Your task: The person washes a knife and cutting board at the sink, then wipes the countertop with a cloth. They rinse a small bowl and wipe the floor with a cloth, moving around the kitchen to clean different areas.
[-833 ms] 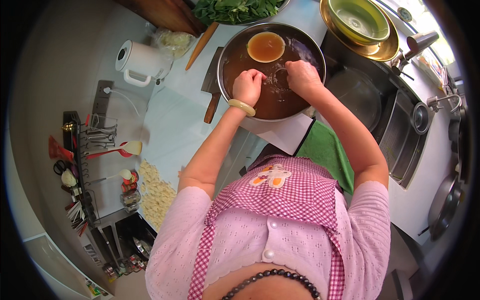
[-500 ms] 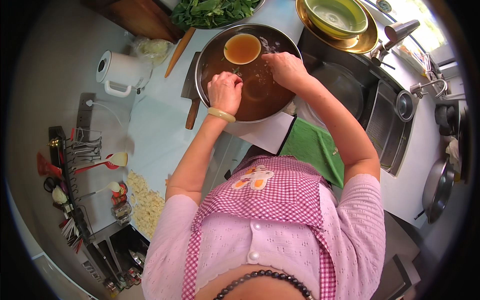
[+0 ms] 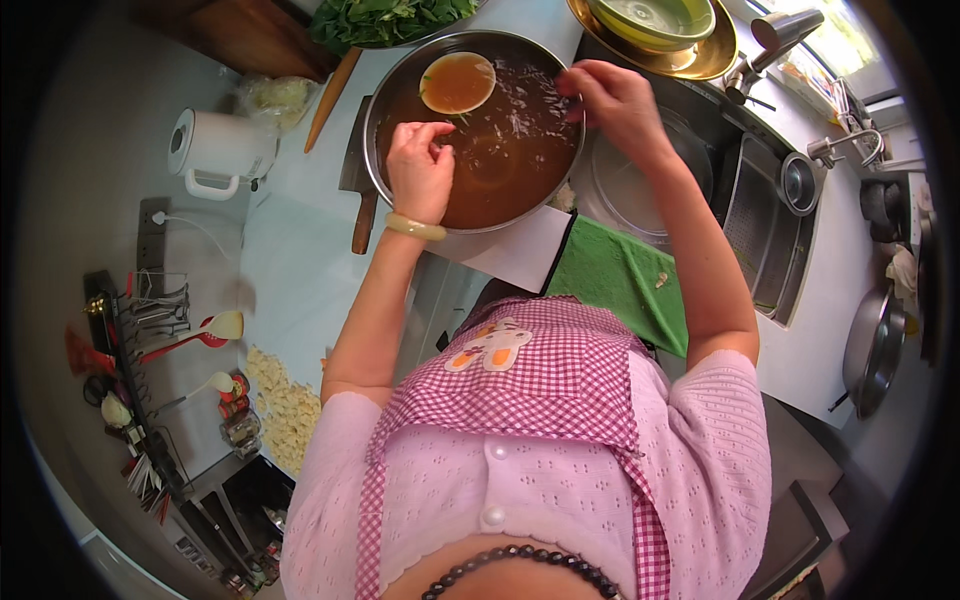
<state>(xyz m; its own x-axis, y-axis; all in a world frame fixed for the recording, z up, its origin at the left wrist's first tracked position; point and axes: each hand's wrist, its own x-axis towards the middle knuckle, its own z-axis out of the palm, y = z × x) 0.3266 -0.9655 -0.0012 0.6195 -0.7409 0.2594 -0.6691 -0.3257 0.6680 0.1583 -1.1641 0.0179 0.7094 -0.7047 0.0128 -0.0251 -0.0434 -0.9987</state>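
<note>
A wide steel basin (image 3: 374,172) holds brown liquid (image 3: 500,190). In its far left part floats a small round bowl (image 3: 457,84) filled with orange-brown liquid. My left hand (image 3: 420,172), with a pale bangle at the wrist, hovers over the basin's left side, its fingers curled in close below the small bowl. A thin green shred (image 3: 460,118) shows near its fingertips; whether they hold anything I cannot make out. My right hand (image 3: 622,108) is at the basin's right rim, fingers drawn together in a pinch, with their tips partly blurred.
Left of the basin lie a cleaver (image 3: 358,185) and a wooden stick (image 3: 332,100). Leafy greens (image 3: 390,18) are beyond it. A sink (image 3: 690,120) and a green cloth (image 3: 620,280) are to the right. A white kettle (image 3: 215,150) stands by the wall, and pale chopped pieces (image 3: 285,410) cover the near-left counter.
My right hand has moved from above the liquid rightward to the rim, and ripples now show there. My left hand stays over the basin's left side. The whole view has shifted slightly.
</note>
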